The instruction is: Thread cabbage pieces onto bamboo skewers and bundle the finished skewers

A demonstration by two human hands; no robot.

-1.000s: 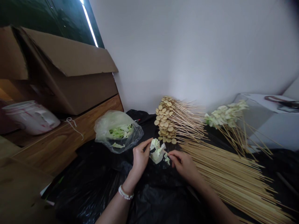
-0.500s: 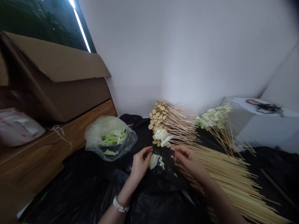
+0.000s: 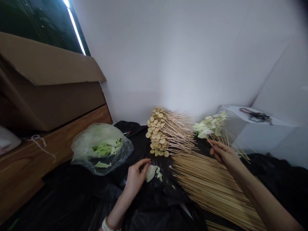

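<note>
My right hand (image 3: 222,153) pinches a bamboo skewer (image 3: 209,140) near its loaded end. Pale cabbage pieces (image 3: 204,131) sit on it, against the pile of cabbage skewers (image 3: 218,121) at the right. Over the black plastic, my left hand (image 3: 137,177) is loosely curled, thumb and fingertips slightly apart, with nothing visible between them. Just right of its thumb lies a pale cabbage leaf (image 3: 150,173), with small cabbage scraps (image 3: 159,174) beside it; I cannot tell whether the thumb touches the leaf.
Skewers with round yellowish slices (image 3: 157,130) are stacked by the wall. Bare bamboo skewers (image 3: 211,179) spread below them. A clear plastic bag (image 3: 79,144) with cut cabbage stands left, near a cardboard box (image 3: 60,102). A white box (image 3: 260,136) carries a dark cord (image 3: 258,116).
My right hand has carried the cabbage skewer from beside the sliced pieces rightward to the cabbage-skewer pile. My left hand stays near the loose leaf. The view has shifted slightly right.
</note>
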